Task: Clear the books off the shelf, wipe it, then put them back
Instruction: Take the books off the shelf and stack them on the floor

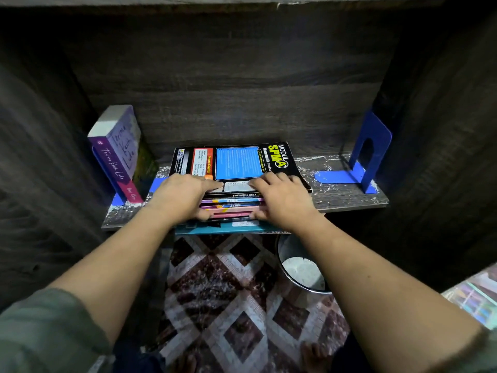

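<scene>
Left hand: my left hand [179, 196] grips the near left edge of a flat stack of softcover books [236, 184], fingers spread on the top cover, thumb curled against the spines.
Right hand: my right hand [282, 200] clamps the near right edge likewise, fingers on top, thumb below.
Stack: it lies mid-shelf on the dark wood-grain shelf board [347, 196], its near edge overhanging the front; a black workbook with a blue panel [239, 162] is topmost.
Left of stack: a purple paperback [118, 154] leans against a blue metal bookend [114, 188].
Right of stack: a second blue metal bookend [363, 160] stands apart, upright.
Shelf surface: white specks dot it.
Below: a round metal bin [301, 267] on a diamond-patterned floor covering [242, 305].
</scene>
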Demonstrator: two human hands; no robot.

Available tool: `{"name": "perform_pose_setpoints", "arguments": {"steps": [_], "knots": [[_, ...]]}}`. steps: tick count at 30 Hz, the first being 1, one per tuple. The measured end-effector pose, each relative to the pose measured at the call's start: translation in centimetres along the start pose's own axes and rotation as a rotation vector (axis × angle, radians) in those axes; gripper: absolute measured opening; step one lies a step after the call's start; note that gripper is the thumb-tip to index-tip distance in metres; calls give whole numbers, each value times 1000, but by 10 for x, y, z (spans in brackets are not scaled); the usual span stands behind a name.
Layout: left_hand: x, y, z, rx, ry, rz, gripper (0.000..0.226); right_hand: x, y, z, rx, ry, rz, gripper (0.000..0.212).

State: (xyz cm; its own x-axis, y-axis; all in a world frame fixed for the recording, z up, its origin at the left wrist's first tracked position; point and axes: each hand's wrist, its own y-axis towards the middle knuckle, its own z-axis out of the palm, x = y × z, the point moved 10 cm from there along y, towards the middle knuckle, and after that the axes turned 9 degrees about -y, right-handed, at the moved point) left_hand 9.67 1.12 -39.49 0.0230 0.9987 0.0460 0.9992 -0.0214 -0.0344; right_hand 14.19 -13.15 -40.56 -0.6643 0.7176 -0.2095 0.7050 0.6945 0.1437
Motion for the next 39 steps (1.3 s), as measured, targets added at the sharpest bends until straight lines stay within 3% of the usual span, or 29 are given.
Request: {"name": "perform_pose_setpoints", "arguments": {"steps": [9, 13, 16, 19, 27, 32, 35, 39], "knots": [[8, 5, 0, -6, -47, -25, 74, -10, 3, -4, 34, 75, -14, 74], [-1, 1, -16, -120, -47, 21, 68, -13, 1, -17, -97, 11, 34, 62], [-14, -12, -39, -381, -2, 46, 60, -20, -2, -37, -267, 21, 94, 53], [-11, -20, -55, -541, 43, -70, 54, -21, -5, -54, -383, -2, 96, 52], [-22, -43, -104, -744, 19, 37, 54, -16, -21, -96, -574, -75, 222, 55], [-55, -56, -151, -710, 60, 138, 44, -18, -45, -137, -645, -57, 295, 51], [-95, -67, -184, -670, 77, 218, 37, -33, -73, -170, -580, -90, 373, 50], [-166, -82, -217, -578, 100, 350, 32, -66, -133, -192, -353, -46, 419, 45]]}}
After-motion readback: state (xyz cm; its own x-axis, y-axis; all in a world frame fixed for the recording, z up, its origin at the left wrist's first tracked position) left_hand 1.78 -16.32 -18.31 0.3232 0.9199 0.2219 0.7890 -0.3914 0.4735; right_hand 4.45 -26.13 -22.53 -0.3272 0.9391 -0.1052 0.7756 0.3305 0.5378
